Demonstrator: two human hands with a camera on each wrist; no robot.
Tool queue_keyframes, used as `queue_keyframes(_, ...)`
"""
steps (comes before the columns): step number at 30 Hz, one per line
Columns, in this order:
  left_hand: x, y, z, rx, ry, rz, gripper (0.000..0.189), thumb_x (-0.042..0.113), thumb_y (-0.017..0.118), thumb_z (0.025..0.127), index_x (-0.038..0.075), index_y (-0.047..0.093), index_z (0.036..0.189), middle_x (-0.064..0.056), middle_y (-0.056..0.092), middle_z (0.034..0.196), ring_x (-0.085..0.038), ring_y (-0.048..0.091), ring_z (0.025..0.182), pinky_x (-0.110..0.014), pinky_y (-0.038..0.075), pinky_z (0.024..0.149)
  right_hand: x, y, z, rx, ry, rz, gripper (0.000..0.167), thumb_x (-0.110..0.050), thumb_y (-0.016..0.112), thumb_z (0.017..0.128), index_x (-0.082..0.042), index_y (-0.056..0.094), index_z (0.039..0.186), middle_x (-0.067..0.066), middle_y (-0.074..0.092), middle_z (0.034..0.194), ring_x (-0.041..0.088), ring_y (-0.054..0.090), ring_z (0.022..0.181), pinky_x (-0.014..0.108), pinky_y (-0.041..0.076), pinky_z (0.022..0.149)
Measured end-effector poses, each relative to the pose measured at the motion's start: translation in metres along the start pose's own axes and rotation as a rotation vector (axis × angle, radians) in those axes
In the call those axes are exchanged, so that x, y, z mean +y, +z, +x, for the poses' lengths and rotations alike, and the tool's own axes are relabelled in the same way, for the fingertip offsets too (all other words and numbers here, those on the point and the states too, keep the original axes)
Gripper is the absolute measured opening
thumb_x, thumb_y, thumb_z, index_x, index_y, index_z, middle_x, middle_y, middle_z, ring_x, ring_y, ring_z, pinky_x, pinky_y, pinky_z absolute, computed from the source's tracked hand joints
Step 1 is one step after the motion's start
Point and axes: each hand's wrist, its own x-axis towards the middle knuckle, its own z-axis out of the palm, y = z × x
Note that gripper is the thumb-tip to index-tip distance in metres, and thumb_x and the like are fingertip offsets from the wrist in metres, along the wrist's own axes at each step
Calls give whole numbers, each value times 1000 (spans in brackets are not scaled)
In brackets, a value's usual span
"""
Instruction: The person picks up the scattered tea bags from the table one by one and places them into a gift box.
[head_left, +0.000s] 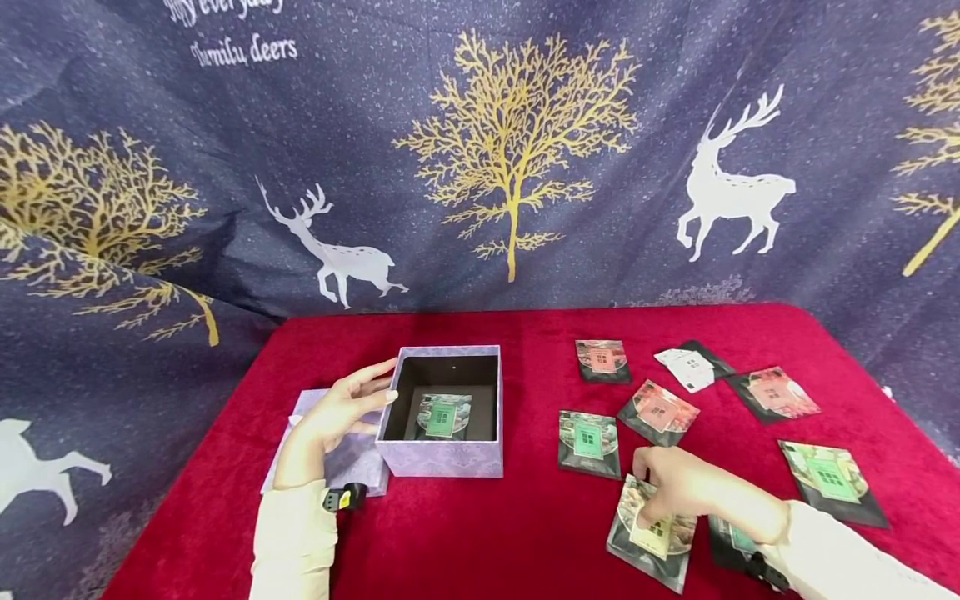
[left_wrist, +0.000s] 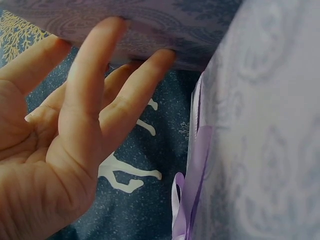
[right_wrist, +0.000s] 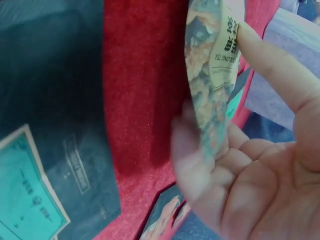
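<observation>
Right hand (head_left: pixel 671 483) pinches a flat, glossy, yellow-labelled packet (head_left: pixel 651 548), likely light, pliable, best held edgewise; left hand (head_left: pixel 341 412), fingers loose, touches a lilac patterned box (head_left: pixel 442 459).

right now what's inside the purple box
A green-labelled packet lies inside the purple box. Anything beneath that packet, or hidden by the box's near side, can't be seen.

From my head I look forward and down at the surface (head_left: pixel 532 533); up close, my left wrist view shares the box (head_left: pixel 442 459), my right the yellow-labelled packet (head_left: pixel 651 552).
</observation>
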Motion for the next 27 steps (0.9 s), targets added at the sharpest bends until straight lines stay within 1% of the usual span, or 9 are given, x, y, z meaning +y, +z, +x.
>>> queue_keyframes(4,0,0,0,9,-9,2,64,15,59,93,12,30,149,-24,35,148,-39,47,125,-46,49,83,6,-1,0,-37,-132,107,36,-11,84,60,-8,51,75,-9,34,61,6,28,54,23,30,50)
queue_keyframes(7,0,0,0,10,-9,7,63,15,59,93,12,30,149,-24,35,148,-40,46,126,-46,49,83,6,-4,-1,-69,-163,210,34,-7,82,62,-8,49,72,-11,27,58,4,23,52,21,27,49)
queue_keyframes(10,0,0,1,15,-10,4,63,14,59,93,13,31,149,-23,36,148,-39,46,126,-46,49,83,5,-7,-3,-83,-174,241,33,-4,79,65,-8,47,71,-11,26,57,3,23,52,20,26,49)
queue_keyframes(14,-1,-1,2,14,-9,5,63,14,59,93,13,31,149,-23,36,148,-39,48,124,-46,50,83,6,-12,-5,-109,-243,302,32,2,73,68,-3,41,66,-13,26,55,0,22,49,19,23,46)
queue_keyframes(17,-1,-1,1,9,-7,12,63,15,59,93,12,30,149,-24,35,148,-38,49,124,-47,50,83,10,-15,-7,-155,-305,400,29,6,68,71,4,39,67,-14,31,55,-2,24,48,18,21,44)
queue_keyframes(20,-2,-1,1,13,-10,16,63,15,59,93,12,30,149,-24,35,149,-38,49,124,-47,50,83,12,-19,-8,-207,-328,502,24,6,65,75,12,42,72,-13,41,56,-4,28,47,17,22,42)
queue_keyframes(22,-3,-1,1,17,-11,16,63,15,59,92,13,31,149,-24,35,149,-38,48,124,-47,50,83,13,-20,-9,-228,-324,559,22,5,65,77,16,45,78,-12,50,58,-5,34,47,16,24,41)
queue_keyframes(24,-3,-1,1,19,-8,17,63,15,59,92,13,31,149,-24,35,149,-39,48,125,-47,50,82,14,-21,-10,-243,-312,612,24,3,64,79,19,48,84,-10,59,63,-5,43,50,15,31,43)
queue_keyframes(27,-3,-1,1,19,-7,18,64,15,59,92,13,31,149,-24,35,148,-39,48,125,-47,50,82,16,-23,-11,-242,-287,669,28,2,63,82,22,48,94,-8,66,70,-3,51,56,14,38,46)
